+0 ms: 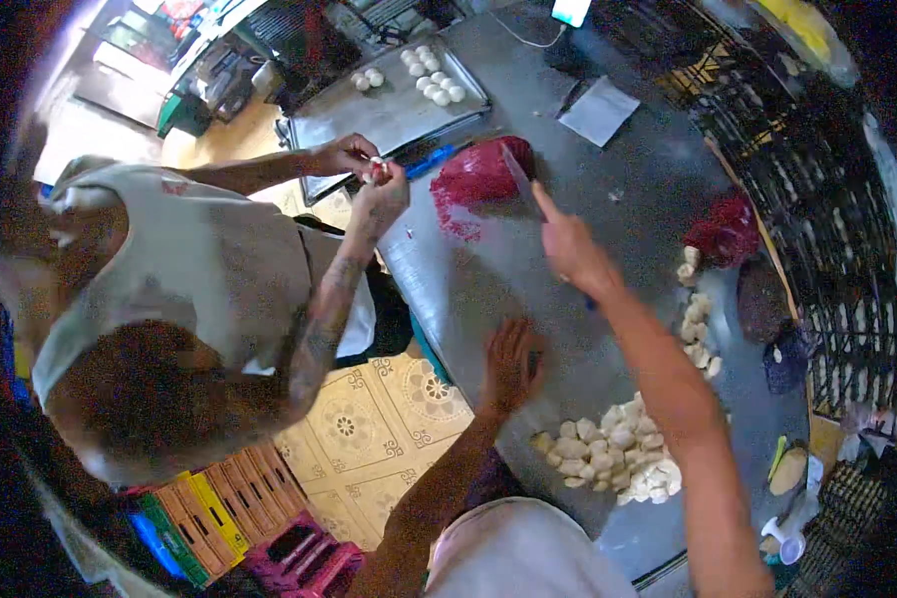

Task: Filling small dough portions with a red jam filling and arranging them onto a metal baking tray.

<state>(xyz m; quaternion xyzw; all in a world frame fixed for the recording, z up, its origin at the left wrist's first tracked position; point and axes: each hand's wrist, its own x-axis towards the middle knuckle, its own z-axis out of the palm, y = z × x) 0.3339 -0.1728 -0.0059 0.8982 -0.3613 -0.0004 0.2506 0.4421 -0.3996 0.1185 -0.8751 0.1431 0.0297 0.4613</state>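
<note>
Steel blade: one narrow, grey metal knife with brownish handle [519, 171] is grasped in the right hand [576, 249]; its blade is at the dark red, grainy mound [480, 174], but pressing in or just above, I cannot tell.
Left hand [511, 367]: fingers are spread, nothing visible is held; whether it rests on the grey metal bench [658, 189] or hovers, I cannot tell.
Red mound: it lies on the bench beyond the left hand, with loose crumbs at its near left side.
Step in hand: I judge that the knife is dividing or gathering the red mound.
Next move: it would call for a steady wrist and a low blade, to avoid scattering crumbs.
Edges: the bench's left edge runs close beside the left hand; a co-worker's hands [381, 177] are near the mound's left side.
Open room: the widest grey surface lies between the mound and the dark red bundle [725, 229]; cream-coloured, dough-like lumps [598, 453] occupy the near part.
</note>
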